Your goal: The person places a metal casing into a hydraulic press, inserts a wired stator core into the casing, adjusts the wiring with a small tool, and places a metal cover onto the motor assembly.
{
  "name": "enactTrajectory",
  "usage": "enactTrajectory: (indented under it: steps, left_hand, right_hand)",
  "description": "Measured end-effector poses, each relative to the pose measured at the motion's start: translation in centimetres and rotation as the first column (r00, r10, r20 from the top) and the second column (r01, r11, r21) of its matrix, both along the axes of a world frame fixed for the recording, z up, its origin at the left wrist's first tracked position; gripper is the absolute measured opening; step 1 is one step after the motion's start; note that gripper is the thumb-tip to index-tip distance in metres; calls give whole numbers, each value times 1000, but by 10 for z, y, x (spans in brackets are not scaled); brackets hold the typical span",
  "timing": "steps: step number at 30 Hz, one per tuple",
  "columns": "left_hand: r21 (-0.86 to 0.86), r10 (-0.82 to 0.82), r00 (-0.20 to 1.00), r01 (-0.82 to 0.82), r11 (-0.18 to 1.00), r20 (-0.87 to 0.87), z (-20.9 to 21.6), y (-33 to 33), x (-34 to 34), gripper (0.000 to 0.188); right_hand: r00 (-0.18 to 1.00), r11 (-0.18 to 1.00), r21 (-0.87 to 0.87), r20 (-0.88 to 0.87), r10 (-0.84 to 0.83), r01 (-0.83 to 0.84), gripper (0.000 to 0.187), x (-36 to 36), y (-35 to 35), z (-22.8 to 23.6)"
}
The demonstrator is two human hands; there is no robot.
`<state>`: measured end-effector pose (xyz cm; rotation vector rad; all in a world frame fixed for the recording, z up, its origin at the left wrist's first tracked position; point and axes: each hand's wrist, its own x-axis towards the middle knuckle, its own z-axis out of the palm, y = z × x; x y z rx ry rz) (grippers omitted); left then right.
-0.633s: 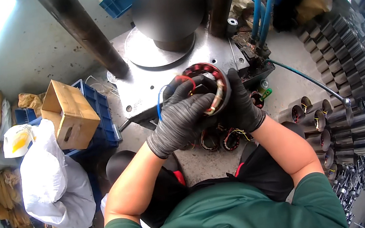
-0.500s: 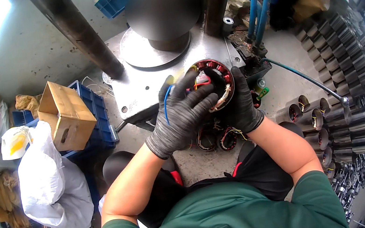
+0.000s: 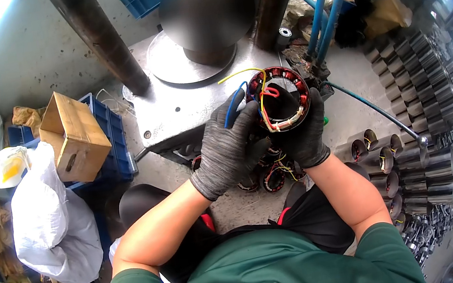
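Between my gloved hands is a motor stator (image 3: 302,92), a ring with red-copper windings, its open face turned up toward me. My right hand (image 3: 309,139), in a dark grey glove, is wrapped around its right and lower side. My left hand (image 3: 223,152), gloved likewise, grips the left side, with some fingertips hidden behind the ring. A yellow wire (image 3: 242,72) and a blue wire (image 3: 231,105) stick out to the left, and a red wire loop (image 3: 270,92) lies over the bore. The stator is held above the near right part of a metal machine table (image 3: 170,117).
A round steel plate (image 3: 166,68) sits on the table between two dark columns (image 3: 100,40). More stators (image 3: 273,180) lie on the floor below my hands. At right stand rows of metal cylinders (image 3: 403,68). A cardboard box (image 3: 77,143), blue crate (image 3: 117,140) and white sack (image 3: 45,221) are at left.
The stator has moved slightly right and its open face shows more. My left hand has drawn back from across it to its left side, and the yellow wire now extends leftward.
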<state>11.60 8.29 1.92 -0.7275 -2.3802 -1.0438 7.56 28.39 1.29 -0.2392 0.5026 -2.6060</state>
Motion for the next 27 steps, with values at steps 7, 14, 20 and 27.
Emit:
enactTrajectory:
  steps: [7,14,20,27]
  left_hand:
    - [179,-52,999,53,982,-12,-6,11,-7,78]
    - [54,-73,995,77,996,-61,-11,2,-19,58]
    - [-140,12,1000,-8,990,29,-5,-1,-15,44]
    - [98,-34,999,33,995,11,-2,0,-9,62]
  right_hand:
    - [998,996,92,49,-25,20,97,3,3,-12]
    - [996,974,211,27,-89,81,89,8,-5,-15]
    - [998,995,92,40,43,-46,92,9,-8,-10]
    - [977,975,196,165,-136,103,89,7,-4,-10]
